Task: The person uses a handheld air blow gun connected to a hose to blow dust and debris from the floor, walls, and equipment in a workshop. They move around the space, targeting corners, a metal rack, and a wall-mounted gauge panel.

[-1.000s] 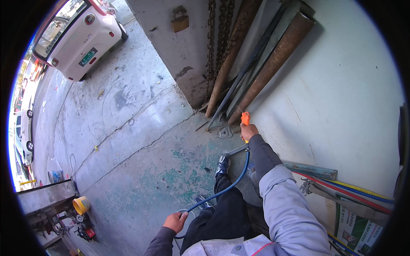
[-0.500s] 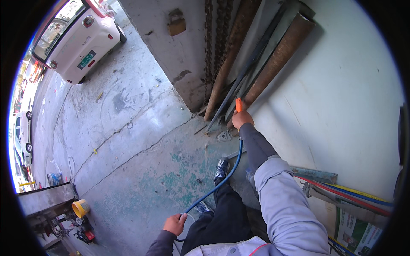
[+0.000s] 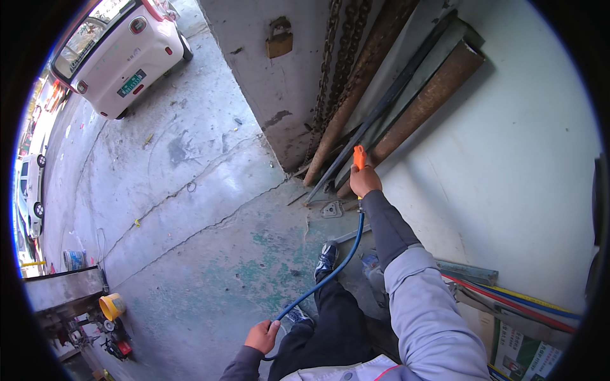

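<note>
Right grip (image 3: 365, 181) wrapped around an orange tool (image 3: 359, 156), blue hose (image 3: 331, 277) already joined below it; left grip (image 3: 262, 336) curled round the hose; rusty pipe (image 3: 433, 100) beyond right grip; what's left, unclear.

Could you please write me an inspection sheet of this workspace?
Surface: cracked grey concrete floor with green patches.
Job's things: orange handheld tool, joined to a blue flexible hose.
Clutter: rusty brown metal pipes leaning in the corner; round yellow bucket at left.
Hands: right hand closed around the tool; left hand closed on the hose.
Cables: hose arcs between the hands; long red strip at right, cable or not unclear.
Surroundings: white wall at right; white vehicle at upper left.
</note>
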The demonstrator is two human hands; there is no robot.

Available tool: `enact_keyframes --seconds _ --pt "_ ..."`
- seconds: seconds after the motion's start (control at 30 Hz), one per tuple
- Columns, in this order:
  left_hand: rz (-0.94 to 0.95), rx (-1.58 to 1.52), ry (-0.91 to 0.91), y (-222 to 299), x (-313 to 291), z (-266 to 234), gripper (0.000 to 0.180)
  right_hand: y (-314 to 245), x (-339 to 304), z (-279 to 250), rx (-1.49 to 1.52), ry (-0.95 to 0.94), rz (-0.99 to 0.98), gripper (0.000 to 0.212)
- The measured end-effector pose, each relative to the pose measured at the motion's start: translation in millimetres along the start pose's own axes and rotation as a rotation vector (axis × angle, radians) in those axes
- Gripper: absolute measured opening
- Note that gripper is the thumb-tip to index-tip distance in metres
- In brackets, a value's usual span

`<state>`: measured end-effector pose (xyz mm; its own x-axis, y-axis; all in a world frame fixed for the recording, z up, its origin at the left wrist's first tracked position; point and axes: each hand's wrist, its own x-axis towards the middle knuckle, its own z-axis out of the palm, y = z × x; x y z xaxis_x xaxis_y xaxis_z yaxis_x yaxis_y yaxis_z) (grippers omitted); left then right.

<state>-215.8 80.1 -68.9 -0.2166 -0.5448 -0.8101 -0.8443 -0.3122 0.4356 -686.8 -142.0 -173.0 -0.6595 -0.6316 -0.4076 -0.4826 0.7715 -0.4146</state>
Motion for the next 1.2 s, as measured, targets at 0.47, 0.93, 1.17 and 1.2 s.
enact_keyframes --seconds 0.47,0.93,1.17,1.2 --pt "0.03 0.03 0.006 -7.8 -7.6 -6.0 0.05 16.9 -19.5 -5.2 -0.118 -0.005 0.082 0.05" --pt "-0.011 0.035 0.019 -18.8 -12.0 -7.0 0.049 72.6 -16.7 52.2 -0.06 -0.19 0.134 0.047" --pt "-0.02 0.119 -0.028 -19.3 -10.9 -6.3 0.05 105.6 -37.7 52.4 0.135 -0.339 0.254 0.045" --pt "-0.024 0.12 -0.027 -19.0 -9.6 -6.4 0.05 107.1 -38.2 52.9 0.104 -0.283 0.253 0.045"
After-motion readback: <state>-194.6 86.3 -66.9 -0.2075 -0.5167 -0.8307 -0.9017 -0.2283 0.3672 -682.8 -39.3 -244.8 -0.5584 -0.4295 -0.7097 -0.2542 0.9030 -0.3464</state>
